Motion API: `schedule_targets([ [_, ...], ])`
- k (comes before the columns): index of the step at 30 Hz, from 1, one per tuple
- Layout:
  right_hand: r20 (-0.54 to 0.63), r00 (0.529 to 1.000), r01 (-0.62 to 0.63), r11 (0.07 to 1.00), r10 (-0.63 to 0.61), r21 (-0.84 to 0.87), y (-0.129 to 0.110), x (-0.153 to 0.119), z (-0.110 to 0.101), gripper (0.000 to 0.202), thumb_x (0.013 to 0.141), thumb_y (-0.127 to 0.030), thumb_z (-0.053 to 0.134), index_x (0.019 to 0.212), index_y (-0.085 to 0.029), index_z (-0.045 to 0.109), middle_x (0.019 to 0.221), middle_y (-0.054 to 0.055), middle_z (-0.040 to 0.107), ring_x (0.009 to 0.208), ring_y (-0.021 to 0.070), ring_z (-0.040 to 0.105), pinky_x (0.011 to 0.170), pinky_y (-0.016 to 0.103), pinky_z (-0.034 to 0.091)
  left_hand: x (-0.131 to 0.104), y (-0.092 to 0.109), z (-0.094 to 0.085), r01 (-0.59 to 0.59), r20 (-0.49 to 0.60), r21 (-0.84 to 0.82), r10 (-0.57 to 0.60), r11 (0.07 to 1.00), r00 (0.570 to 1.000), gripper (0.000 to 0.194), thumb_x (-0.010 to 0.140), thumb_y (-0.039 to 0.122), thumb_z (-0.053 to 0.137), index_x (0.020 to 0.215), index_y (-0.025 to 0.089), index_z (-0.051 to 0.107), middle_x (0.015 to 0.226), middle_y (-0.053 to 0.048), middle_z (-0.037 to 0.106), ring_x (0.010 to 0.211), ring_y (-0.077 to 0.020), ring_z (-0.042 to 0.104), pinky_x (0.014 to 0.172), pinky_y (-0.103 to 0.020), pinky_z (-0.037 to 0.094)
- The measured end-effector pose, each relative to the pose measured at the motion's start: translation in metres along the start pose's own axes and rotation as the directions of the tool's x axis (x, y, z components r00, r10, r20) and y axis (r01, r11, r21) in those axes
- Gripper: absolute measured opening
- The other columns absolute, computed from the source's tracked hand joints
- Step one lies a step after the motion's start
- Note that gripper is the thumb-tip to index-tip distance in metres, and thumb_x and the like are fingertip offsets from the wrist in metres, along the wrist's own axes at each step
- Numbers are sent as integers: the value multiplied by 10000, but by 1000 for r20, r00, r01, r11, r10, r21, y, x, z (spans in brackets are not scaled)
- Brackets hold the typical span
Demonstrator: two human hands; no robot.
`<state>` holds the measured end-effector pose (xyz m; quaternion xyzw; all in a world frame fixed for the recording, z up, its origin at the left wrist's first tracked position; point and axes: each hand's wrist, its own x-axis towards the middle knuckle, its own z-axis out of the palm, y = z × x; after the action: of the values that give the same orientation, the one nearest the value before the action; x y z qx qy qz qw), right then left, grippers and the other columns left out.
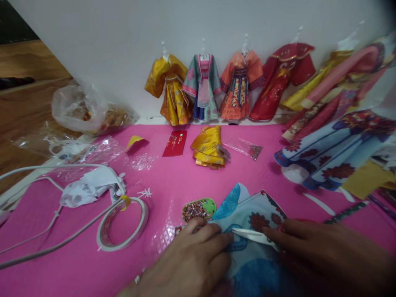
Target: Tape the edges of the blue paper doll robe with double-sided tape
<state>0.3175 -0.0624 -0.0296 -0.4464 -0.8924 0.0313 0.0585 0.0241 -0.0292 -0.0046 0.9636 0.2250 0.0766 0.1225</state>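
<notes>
My left hand [188, 260] presses its fingers down on a blue printed paper garment piece [250, 214] lying on the pink mat [167, 181]. My right hand [324, 251] pinches a narrow white strip [252, 236] that lies across the blue piece, fingertips meeting my left hand's. A small green oval tray of coloured beads [198, 209] sits just beyond my left fingers. A roll of double-sided tape [122, 224] lies to the left.
Several miniature paper robes [202, 84] stand against the white wall. A folded yellow piece [208, 147], a red card [175, 143], small bead bags [244, 147], plastic bags [83, 109], white cables [46, 243] and a large blue-and-white printed sheet [334, 152] lie around.
</notes>
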Motion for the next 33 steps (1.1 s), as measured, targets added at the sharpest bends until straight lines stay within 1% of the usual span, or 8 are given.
schedule_targets([
  [7,5,1000,17,1000,-17,-17,0,0,0,597,874,-80,419,1405,-330,527,878,15,728,655,182,709,539,268,564,3,1,-2,65,-38,29,-64,997,997,137,963,352,631,1002,222,649,1265,31,722,1038,-230,631,923,-417,403],
  [13,-10,999,-42,998,43,45,-1,0,-2,593,885,-131,437,1429,-361,504,953,-2,742,664,186,731,518,270,557,3,5,-4,66,-104,3,-65,998,992,194,1003,392,563,1005,225,661,1240,40,737,1004,-212,641,901,-394,411],
  [17,10,997,-77,993,76,86,1,0,-7,563,886,-164,472,1402,-380,526,958,-20,731,645,154,722,533,241,557,3,2,-4,36,-107,6,-35,999,994,186,975,409,611,982,228,656,1291,52,717,1062,-210,637,918,-385,412],
  [24,-150,985,-77,996,84,52,10,11,-15,388,920,-151,428,1176,-273,692,835,8,730,531,129,682,438,199,508,1,-6,-4,-7,-99,-122,-5,992,995,123,947,339,642,950,217,655,1335,-2,678,1092,-218,630,959,-396,436],
  [26,-159,982,-95,995,99,33,12,14,-15,367,938,-189,442,1186,-273,699,770,2,705,501,144,672,396,217,495,0,-7,-5,42,-194,-180,-78,983,978,43,933,247,631,937,208,648,1239,-42,696,1057,-219,631,942,-399,460],
  [29,-169,977,-133,991,130,-10,14,16,-14,360,948,-264,485,1243,-282,690,781,11,699,539,180,694,418,256,546,-1,-11,-6,243,-310,-222,-304,944,901,108,930,153,547,965,198,638,1110,-86,683,1006,-239,624,865,-421,503],
  [31,-160,980,-122,992,121,1,14,17,-13,378,937,-246,491,1256,-276,692,816,21,717,564,188,711,443,267,574,-1,-16,-6,393,-313,-217,-445,894,839,136,941,166,515,984,193,640,1117,-108,666,1037,-269,612,874,-469,510],
  [33,-160,981,-109,994,110,15,13,18,-12,392,925,-224,485,1247,-266,704,819,24,728,561,186,715,442,262,576,0,-20,-5,479,-283,-196,-517,856,808,142,941,206,534,1031,181,640,1193,-135,646,1122,-306,584,937,-528,494],
])
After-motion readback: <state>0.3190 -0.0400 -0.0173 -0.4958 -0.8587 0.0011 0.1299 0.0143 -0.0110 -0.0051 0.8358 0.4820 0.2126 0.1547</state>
